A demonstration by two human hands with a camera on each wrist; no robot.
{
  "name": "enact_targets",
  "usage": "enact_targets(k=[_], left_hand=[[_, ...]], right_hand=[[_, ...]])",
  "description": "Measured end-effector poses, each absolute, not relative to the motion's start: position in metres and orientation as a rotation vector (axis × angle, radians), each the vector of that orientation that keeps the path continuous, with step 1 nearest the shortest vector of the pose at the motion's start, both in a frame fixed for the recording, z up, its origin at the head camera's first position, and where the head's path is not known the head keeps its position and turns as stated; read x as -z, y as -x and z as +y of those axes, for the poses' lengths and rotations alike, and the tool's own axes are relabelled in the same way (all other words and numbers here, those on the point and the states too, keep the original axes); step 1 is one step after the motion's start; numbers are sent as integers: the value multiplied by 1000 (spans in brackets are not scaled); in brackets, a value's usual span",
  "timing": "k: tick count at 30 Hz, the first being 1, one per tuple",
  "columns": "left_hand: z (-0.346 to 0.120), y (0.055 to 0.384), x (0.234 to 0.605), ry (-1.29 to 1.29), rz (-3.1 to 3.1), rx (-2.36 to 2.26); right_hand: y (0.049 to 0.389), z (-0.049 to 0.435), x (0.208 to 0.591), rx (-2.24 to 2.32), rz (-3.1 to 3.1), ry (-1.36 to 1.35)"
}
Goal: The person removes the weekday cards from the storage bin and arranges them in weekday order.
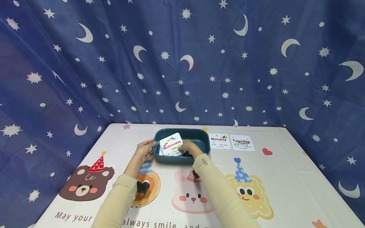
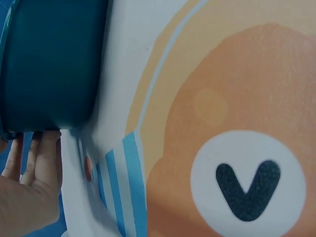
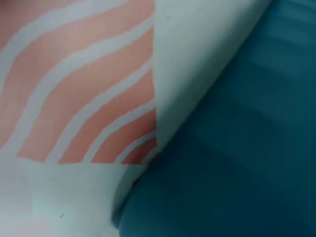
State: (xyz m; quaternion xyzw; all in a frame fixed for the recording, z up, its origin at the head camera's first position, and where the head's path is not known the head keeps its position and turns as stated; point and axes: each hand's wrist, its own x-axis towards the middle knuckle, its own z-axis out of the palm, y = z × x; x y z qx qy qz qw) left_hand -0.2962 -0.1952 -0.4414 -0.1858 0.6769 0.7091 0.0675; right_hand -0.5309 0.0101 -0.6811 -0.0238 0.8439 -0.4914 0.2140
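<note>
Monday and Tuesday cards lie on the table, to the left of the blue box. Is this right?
The side is wrong: the head view shows the Monday card and Tuesday card on the table, to the right of the blue box.

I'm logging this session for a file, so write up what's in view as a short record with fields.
Left hand: holds the left end of the blue bin
Right hand: pinches the Wednesday card near its lower right
Right of bin: Monday card, then Tuesday card
Tablecloth: white, cartoon prints
Backdrop: blue, moons and stars
</note>
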Motion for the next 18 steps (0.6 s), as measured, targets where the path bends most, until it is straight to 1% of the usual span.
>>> enact_targets(k=[1,2,4,6,10,12,15,18], left_hand=[[-195,296,441,558,2041,-2136],[-195,296,442,555,2043,-2137],[-195,296,442,550,2035,-2145],[-196,296,442,559,2029,-2149],[-196,295,442,580,2015,-2158],[-196,295,441,580,2013,-2163],[-195,297,440,566,2007,-2168],[-194,297,439,569,2012,-2161]], right_hand=[[554,6,701,1332,2339,20],[566,5,713,1311,2337,-27],[561,10,708,1308,2328,-17],[542,16,686,1359,2311,50],[477,18,612,1411,2318,139],[456,22,584,1437,2311,177],[442,27,561,1429,2320,171],[449,31,561,1430,2311,147]])
